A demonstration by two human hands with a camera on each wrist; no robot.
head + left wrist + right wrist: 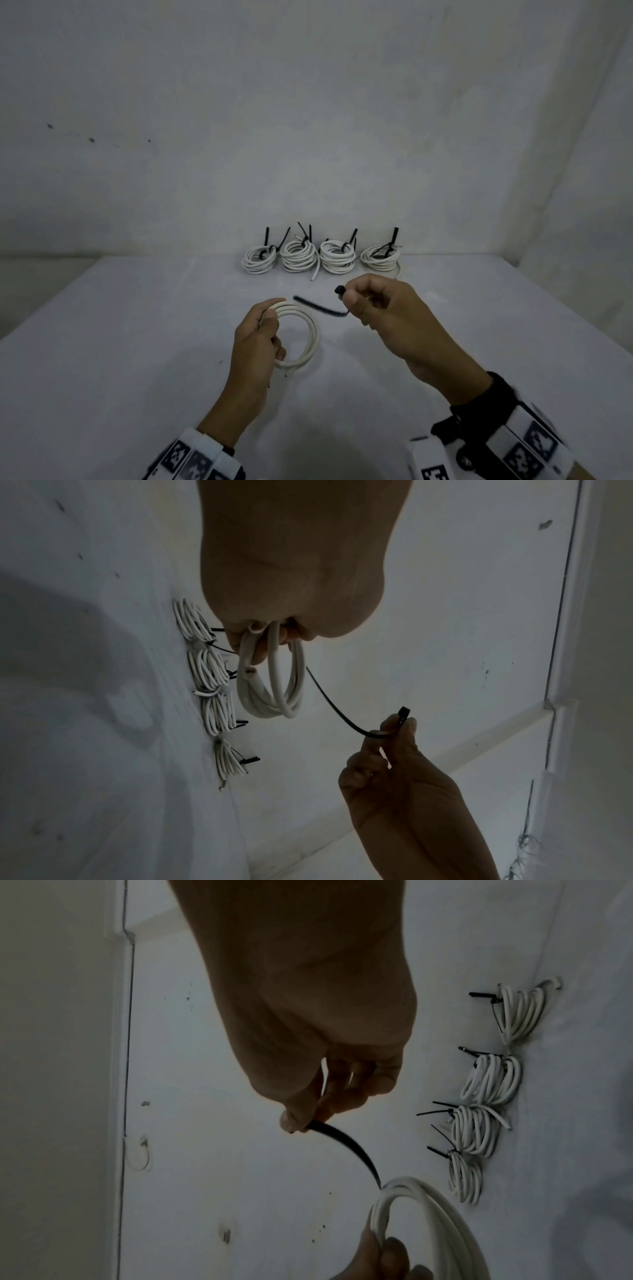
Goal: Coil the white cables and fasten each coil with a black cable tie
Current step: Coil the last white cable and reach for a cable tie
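My left hand (265,329) grips a loose coil of white cable (310,337) by its left side, held just above the table; the same coil (274,685) hangs from the fingers in the left wrist view. My right hand (359,301) pinches a black cable tie (320,306) near its head end, a little right of the coil. The tie's thin tail (356,1153) points at the top of the coil (428,1204). In the left wrist view the tie (339,707) runs behind the coil's right side.
Several tied white coils (320,258) stand in a row at the back of the white table (120,342), against the wall, black tie tails sticking up. They also show in the wrist views (212,685) (486,1096).
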